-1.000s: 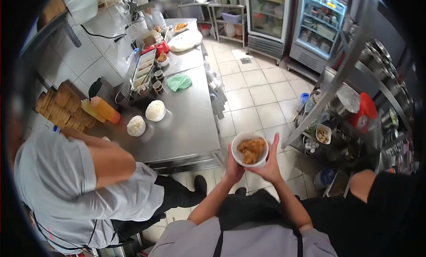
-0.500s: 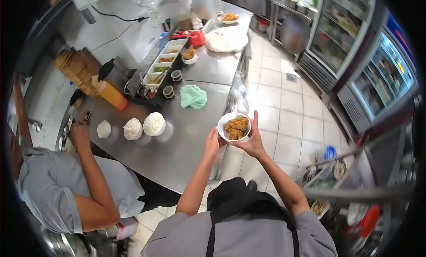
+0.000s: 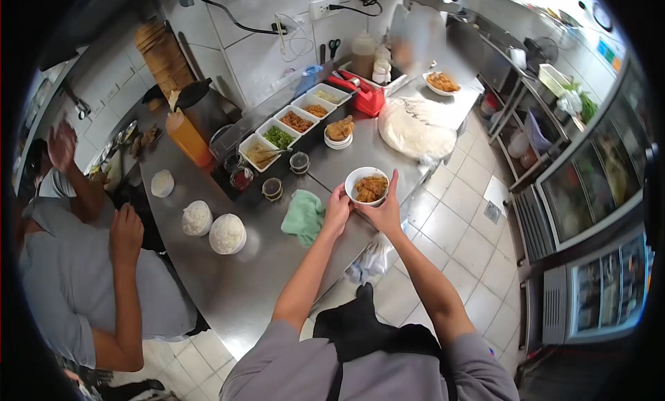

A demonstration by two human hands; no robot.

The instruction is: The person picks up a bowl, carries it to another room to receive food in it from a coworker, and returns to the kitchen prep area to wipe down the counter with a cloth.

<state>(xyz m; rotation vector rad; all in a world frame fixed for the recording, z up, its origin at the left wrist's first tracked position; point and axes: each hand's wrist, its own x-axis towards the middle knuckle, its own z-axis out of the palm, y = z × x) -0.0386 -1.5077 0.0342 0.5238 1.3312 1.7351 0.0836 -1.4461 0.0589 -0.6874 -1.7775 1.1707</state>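
Note:
Between my two hands is a white bowl (image 3: 351,195) with browned, fried-looking pieces of food (image 3: 370,188) in it. My left hand (image 3: 337,210) wraps its left side, and my right hand (image 3: 386,210) grips the right side with the thumb up along the rim. The bowl is above the steel counter (image 3: 291,269), near its right edge. A crumpled green cloth (image 3: 303,217) lies just left of my left hand. Beyond the bowl stands another white bowl (image 3: 339,143) with a fried piece on top.
Rice bowls (image 3: 227,233) stand on the counter's left. Topping trays (image 3: 277,136), a sauce bottle (image 3: 188,139), small lidded cups (image 3: 272,189) and a large plastic bag (image 3: 415,129) line the back. A co-worker (image 3: 97,262) is at left; glass-door fridges (image 3: 589,172) are at right.
My view has turned, and I have moved with the bowl farther along the counter, closer to the cloth and topping trays. The co-worker's hand has lifted off the counter. Both my hands still hold the bowl.

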